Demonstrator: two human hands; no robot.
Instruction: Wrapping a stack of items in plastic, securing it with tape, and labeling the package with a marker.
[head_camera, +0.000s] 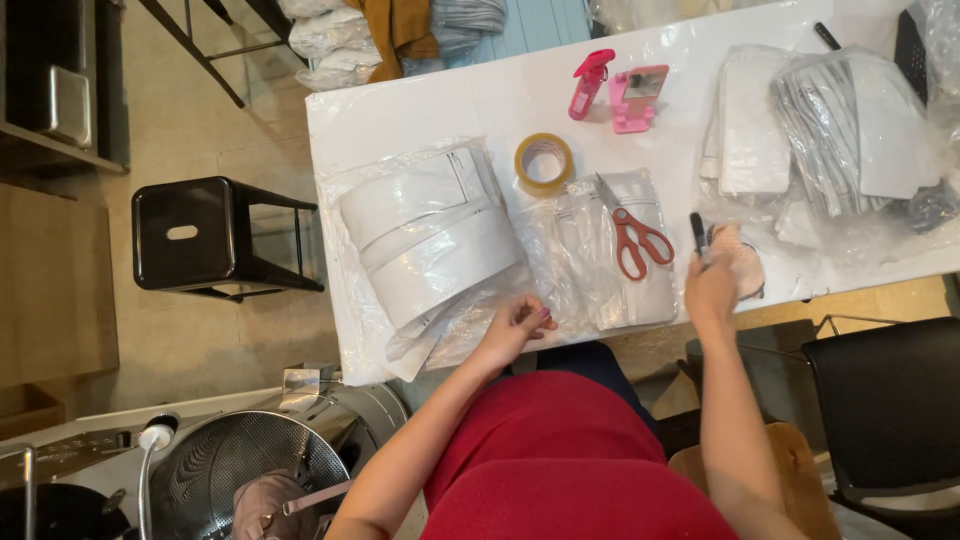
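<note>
My left hand (517, 325) rests at the near edge of the white table (420, 110), fingers curled, pinching the edge of a clear plastic bag (575, 250). Just left of it lies a bundle of white folded pieces in plastic (430, 240). My right hand (712, 285) is closed around a black marker (697, 232) that points away from me. Red-handled scissors (638, 240) lie on the plastic bag between my hands. A roll of yellowish tape (544, 163) sits further back.
A pink spray bottle (589, 83) and a pink stand (638, 98) are at the far side. Bagged white and grey pieces (835, 130) pile at the right. A black stool (205, 235) stands left of the table, a black chair (890, 410) at my right, a metal drum (250, 470) at lower left.
</note>
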